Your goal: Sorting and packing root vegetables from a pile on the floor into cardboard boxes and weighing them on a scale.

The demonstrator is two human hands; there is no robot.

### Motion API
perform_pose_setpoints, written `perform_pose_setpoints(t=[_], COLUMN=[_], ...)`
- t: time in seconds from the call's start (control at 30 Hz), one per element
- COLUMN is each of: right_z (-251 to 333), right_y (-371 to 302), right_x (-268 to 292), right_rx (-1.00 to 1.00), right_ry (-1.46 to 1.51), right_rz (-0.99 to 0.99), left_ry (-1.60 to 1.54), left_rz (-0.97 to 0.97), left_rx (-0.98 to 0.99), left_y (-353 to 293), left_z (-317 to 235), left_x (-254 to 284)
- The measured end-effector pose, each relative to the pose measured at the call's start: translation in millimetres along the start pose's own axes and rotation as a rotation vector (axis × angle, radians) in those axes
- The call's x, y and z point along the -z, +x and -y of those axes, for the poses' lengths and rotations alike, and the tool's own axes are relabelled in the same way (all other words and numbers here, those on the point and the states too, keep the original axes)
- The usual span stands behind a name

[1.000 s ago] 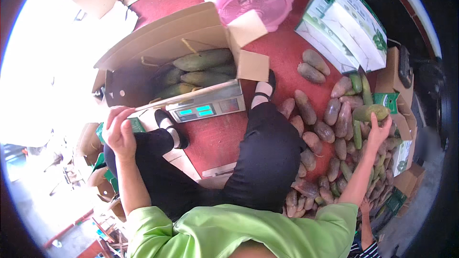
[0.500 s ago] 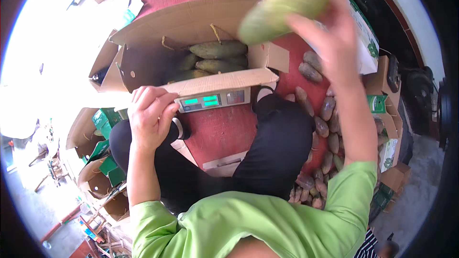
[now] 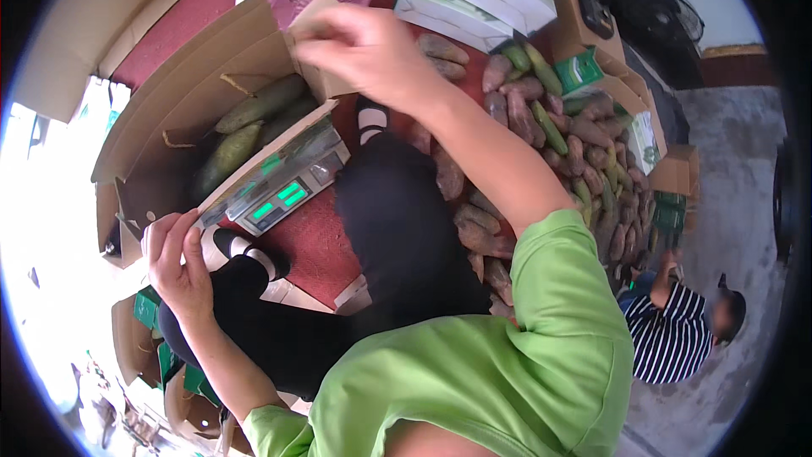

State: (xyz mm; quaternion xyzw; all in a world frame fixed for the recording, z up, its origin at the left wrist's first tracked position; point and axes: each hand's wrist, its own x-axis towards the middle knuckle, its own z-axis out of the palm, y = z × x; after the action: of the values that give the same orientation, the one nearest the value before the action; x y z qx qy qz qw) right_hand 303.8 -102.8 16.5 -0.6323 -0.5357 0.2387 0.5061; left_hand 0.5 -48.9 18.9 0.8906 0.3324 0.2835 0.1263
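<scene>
Already I'm resting my left hand point(image 3: 176, 264), loosely curled and empty, by the open brown cardboard box point(image 3: 169, 131), while my emptied right hand point(image 3: 365, 52) is hovering over its flap; several long green fruits point(image 3: 258, 103) are lying inside, many more in the pile point(image 3: 584, 152) beyond.

The open brown cardboard box point(image 3: 211, 85) lies tipped on its side on the red floor, its mouth toward the person, flaps spread wide. Inside, several long green fruits point(image 3: 258, 106), perhaps papayas, lie stacked lengthwise. A grey digital scale point(image 3: 283, 190) with a lit green display sits under the box's near edge, seemingly carrying it, tilted in the view.
</scene>
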Motion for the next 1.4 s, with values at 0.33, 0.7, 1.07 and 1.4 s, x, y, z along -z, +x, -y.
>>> perform_pose_setpoints(t=[0.33,0.7,1.07,1.4], right_z=[-164,-233,-247,-260], right_y=[-232,-324,-319,-295], right_x=[94,51,42,74], right_rx=[-0.823,-0.850,-0.719,-0.780], right_ry=[-0.012,0.016,-0.244,-0.230], right_rz=[-0.492,-0.364,-0.365,-0.422], left_ry=[-0.028,0.074,0.027,0.024], left_rz=[-0.077,-0.186,-0.140,-0.070], left_rx=[0.074,0.014,0.027,0.070], left_y=[-1,-1,2,1], left_z=[7,16,17,34], left_x=[-10,-12,-14,-19])
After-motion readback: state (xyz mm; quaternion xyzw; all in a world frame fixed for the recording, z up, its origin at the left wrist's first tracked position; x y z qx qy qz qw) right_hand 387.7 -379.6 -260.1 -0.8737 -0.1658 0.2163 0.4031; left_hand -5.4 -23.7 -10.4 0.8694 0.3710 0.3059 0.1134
